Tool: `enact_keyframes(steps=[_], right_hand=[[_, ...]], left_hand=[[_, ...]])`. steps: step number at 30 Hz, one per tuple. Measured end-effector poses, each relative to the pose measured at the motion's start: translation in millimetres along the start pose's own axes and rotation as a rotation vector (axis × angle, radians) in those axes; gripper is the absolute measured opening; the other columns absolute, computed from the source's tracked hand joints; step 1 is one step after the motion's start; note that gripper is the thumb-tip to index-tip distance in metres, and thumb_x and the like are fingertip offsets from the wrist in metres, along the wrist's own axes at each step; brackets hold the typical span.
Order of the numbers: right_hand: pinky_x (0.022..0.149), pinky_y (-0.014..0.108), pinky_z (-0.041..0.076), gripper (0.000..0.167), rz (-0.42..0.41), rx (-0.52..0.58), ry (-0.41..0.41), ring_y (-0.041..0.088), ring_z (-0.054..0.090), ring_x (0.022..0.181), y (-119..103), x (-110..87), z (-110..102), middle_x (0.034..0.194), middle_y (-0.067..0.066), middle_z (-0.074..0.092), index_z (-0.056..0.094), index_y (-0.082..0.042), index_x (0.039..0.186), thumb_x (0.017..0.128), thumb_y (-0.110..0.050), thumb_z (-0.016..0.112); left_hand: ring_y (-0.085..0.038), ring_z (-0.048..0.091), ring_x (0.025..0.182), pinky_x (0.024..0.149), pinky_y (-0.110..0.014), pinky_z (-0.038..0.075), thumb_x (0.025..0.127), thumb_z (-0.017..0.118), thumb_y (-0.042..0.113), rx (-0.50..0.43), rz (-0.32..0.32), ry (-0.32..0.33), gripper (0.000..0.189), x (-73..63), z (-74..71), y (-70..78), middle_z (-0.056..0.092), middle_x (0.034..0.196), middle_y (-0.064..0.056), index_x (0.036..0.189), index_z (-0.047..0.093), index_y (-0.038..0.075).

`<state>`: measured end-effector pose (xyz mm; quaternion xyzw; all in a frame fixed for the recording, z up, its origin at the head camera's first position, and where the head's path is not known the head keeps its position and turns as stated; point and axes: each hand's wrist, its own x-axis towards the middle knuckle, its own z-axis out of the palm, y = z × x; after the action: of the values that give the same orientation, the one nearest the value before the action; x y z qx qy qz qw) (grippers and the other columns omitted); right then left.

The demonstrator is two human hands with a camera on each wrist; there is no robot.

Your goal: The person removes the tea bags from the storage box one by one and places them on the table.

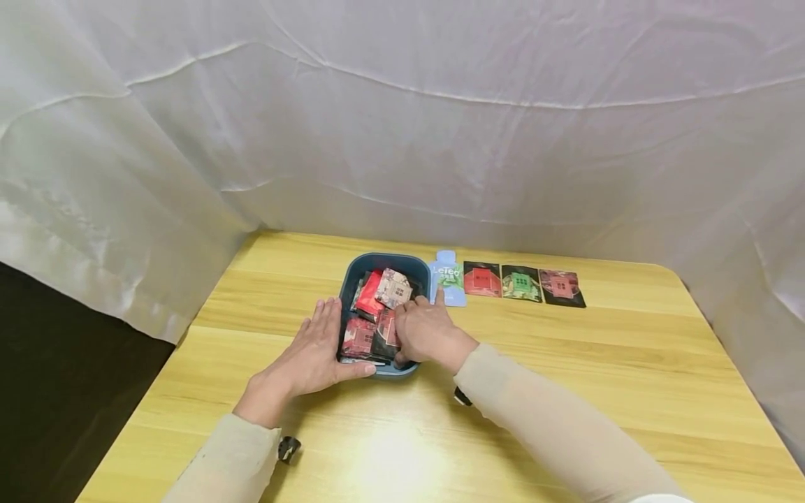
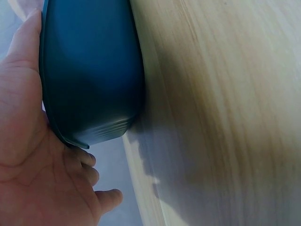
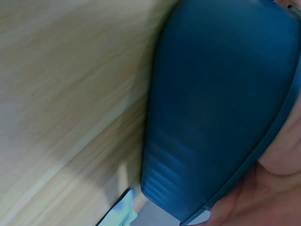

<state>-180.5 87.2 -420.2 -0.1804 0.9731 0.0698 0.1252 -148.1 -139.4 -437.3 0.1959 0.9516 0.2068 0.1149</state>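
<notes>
A dark blue plastic bin [image 1: 393,373] stands on the table, holding a loose pile of small square tea sachets: a red one [image 1: 368,293], a cream floral one [image 1: 393,288] and several dark ones with red-pink labels [image 1: 359,338]. Along the bin's left wall lies my left hand [image 1: 314,349], fingers straight, thumb over the front rim. My right hand [image 1: 428,330] reaches over the right rim, its index finger pointing forward and the other fingers bent down inside at a dark sachet [image 1: 386,335]. I cannot tell whether they pinch it. In both wrist views the bin's outer wall [image 2: 94,61] [image 3: 216,103] shows.
Right of the bin, a row runs along the table's back: a light blue LeTea packet [image 1: 448,279], then black sachets with a red label [image 1: 482,279], a green label [image 1: 521,283] and a pink label [image 1: 562,288]. Grey-white cloth [image 1: 440,154] hangs behind the wooden table [image 1: 604,370].
</notes>
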Motion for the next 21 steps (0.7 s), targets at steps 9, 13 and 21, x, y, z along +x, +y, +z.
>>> enact_keyframes(steps=[9,13,21], right_hand=[[0.123,0.076,0.02,0.104,-0.012,0.038,0.034,0.034,0.049,0.14,1.6,-0.5,2.1,0.148,0.013,0.058,0.049,-0.007,0.156,0.076,-0.061,0.089],[0.123,0.075,0.021,0.107,-0.021,0.07,0.044,0.035,0.047,0.143,2.7,-1.2,1.7,0.152,0.014,0.053,0.044,-0.008,0.159,0.077,-0.059,0.089],[0.123,0.074,0.023,0.099,-0.057,0.1,0.132,0.036,0.046,0.142,5.1,0.4,3.3,0.149,0.013,0.051,0.049,-0.009,0.15,0.075,-0.062,0.088]], left_hand=[[-0.043,-0.003,0.163,0.131,-0.063,0.009,0.083,0.067,0.082,-0.001,0.0,-0.001,0.138,0.9,0.0,0.9,0.0,0.176,-0.025,0.166,-0.001,-0.005],[-0.043,-0.003,0.163,0.131,-0.063,0.009,0.085,0.069,0.08,-0.005,0.001,-0.002,0.137,0.5,-0.2,1.5,0.0,0.176,-0.026,0.166,-0.001,-0.006],[-0.043,-0.004,0.163,0.131,-0.063,0.009,0.085,0.067,0.08,-0.002,0.003,-0.005,0.137,-0.4,-0.6,1.1,0.0,0.176,-0.026,0.166,-0.001,-0.006]])
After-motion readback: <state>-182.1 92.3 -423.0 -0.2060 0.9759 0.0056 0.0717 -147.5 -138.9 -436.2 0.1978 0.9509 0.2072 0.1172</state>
